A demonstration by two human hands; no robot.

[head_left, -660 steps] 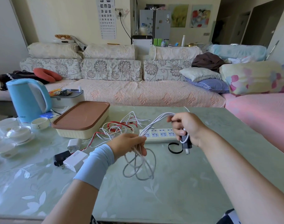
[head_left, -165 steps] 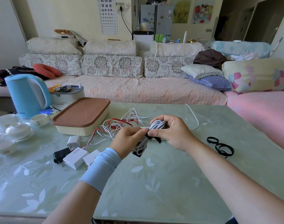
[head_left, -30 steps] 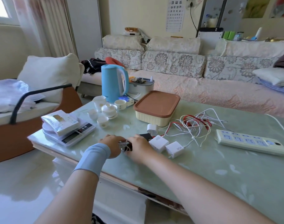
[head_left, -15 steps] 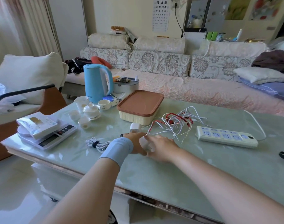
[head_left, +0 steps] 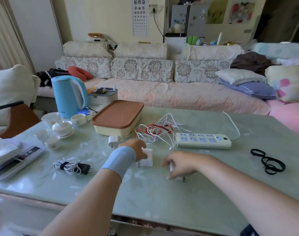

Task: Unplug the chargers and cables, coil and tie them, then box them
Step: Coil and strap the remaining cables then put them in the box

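A coiled, tied white cable with a black plug point(head_left: 70, 166) lies on the table at the left. My left hand point(head_left: 137, 149) grips a white charger block point(head_left: 147, 157) that rests on the table. My right hand point(head_left: 180, 165) holds another white charger point(head_left: 173, 169), lifted a little, its prongs pointing down. Behind them a tangle of white and red cables point(head_left: 159, 132) lies beside the white power strip point(head_left: 203, 140). One more small white charger point(head_left: 113, 140) sits in front of the cream box with a brown lid point(head_left: 117, 117). Black tie bands point(head_left: 266, 161) lie at the right.
A blue kettle point(head_left: 68, 96), white tea cups point(head_left: 61, 127) and a kitchen scale with packets point(head_left: 14, 155) crowd the table's left side. A sofa runs along behind the table. The near edge of the table is just below my forearms.
My hands have left the tied cable on the table at the left and moved right. Each hand has now taken hold of one white charger, and the right one has pulled away rightward.
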